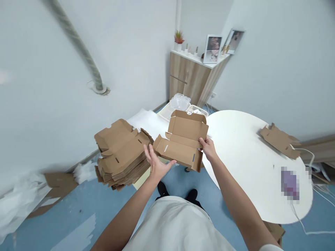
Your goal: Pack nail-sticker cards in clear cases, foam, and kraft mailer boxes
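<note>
Head view: right hand (209, 149) pinches the partly folded brown cardboard box with slotted panels (187, 129) at its right edge, thumb on top. Left hand (158, 167) spread open at the box's near left corner, thumb by the near edge; can't tell if it touches. Box is held up in front of the body, between the thick stack of flat brown cardboard blanks (124, 162), left, and the round white table (235, 164), right. On the table: one loose brown cardboard blank (280, 140), one pixelated purple object (290, 183). Behind: wood-grain cabinet (193, 78).
</note>
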